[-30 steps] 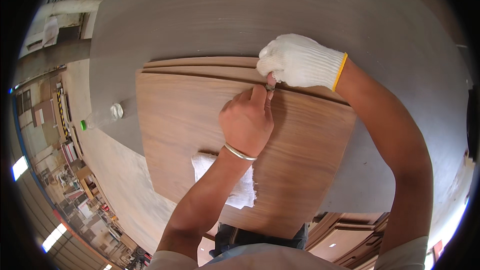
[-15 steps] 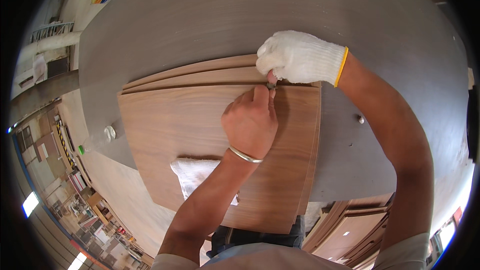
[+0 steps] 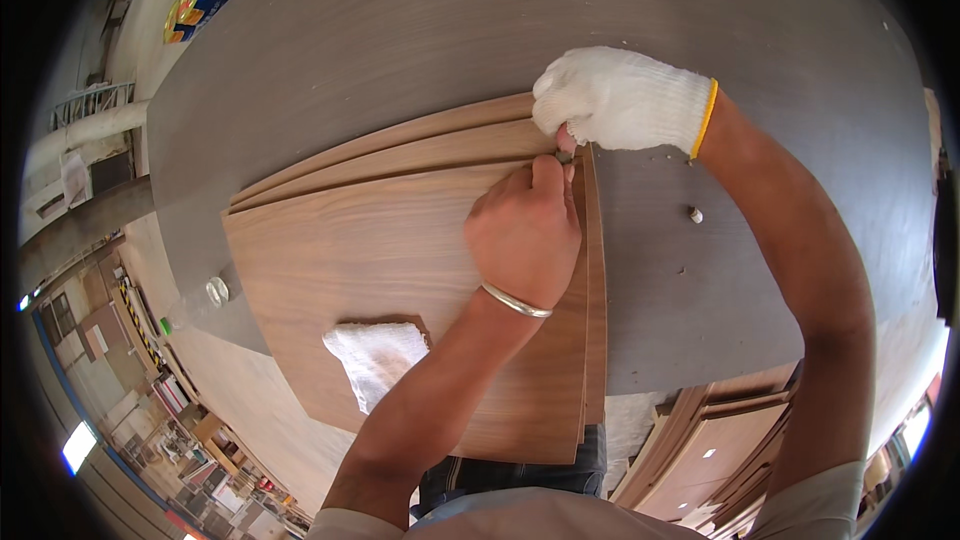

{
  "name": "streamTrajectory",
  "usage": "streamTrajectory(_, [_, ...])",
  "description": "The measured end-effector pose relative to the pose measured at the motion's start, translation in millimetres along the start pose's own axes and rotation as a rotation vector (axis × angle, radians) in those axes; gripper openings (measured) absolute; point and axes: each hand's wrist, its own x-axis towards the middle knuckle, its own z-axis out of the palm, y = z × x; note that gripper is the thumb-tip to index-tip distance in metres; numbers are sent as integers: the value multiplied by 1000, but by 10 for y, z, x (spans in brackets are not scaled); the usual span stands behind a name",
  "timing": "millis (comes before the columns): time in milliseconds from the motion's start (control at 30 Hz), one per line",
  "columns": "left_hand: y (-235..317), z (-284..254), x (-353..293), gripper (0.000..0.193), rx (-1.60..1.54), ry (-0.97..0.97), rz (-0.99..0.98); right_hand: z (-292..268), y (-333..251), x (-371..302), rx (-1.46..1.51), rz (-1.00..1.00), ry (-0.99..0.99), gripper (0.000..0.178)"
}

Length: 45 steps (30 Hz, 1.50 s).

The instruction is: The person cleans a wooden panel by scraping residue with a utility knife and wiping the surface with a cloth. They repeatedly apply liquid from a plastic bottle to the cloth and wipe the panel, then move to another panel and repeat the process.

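Note:
A stack of wood-grain panels (image 3: 400, 240) lies on the grey table, the upper boards stepped back so their far edges show. Bare, with a silver bangle at its wrist, my left hand (image 3: 525, 230) is closed at the far edge of the top panel, near its right corner. My right hand (image 3: 625, 100) wears a white knit glove with a yellow cuff; its fingers are curled and a bare thumb tip pokes out. Between the two hands' fingertips sits a small dark piece (image 3: 565, 156), too small to name. A folded white cloth (image 3: 370, 355) rests on the top panel beside my left forearm.
The grey tabletop (image 3: 700, 320) spreads around the stack. A small pale piece (image 3: 695, 214) lies on it to the right, a clear round object (image 3: 217, 290) to the left. More panels (image 3: 710, 450) lean below at right. Blue and yellow cans (image 3: 200, 2) stand at far left.
Both hands, still together, have shifted right along the far edge of the panels, closer to the right corner. The cloth has stayed on the top panel.

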Motion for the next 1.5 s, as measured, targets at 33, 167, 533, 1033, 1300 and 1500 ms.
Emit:
streamTrajectory(33, [21, 21, 9, 25, -4, 5, 12, -17, -1, -42, 14, 28, 1, 7])
streamTrajectory(167, [160, 145, 48, 24, 9, 6, 74, -51, 45, -231, 104, 24, 50, 5])
streamTrajectory(533, [170, -76, -524, 47, -141, -57, 221, -94, 357, -1352, 123, 663, 447, 9])
streamTrajectory(1033, [157, 242, 311, 10, -151, -106, 108, 500, 406, -1550, -320, 961, 648, 13])
streamTrajectory(1300, [-102, -109, -418, 57, -147, -69, 140, 673, -143, -1432, -312, 906, 976, 43])
streamTrajectory(1500, [-151, -30, -271, 57, -156, -98, 163, 984, -1409, -881, 70, 815, 1134, 48])
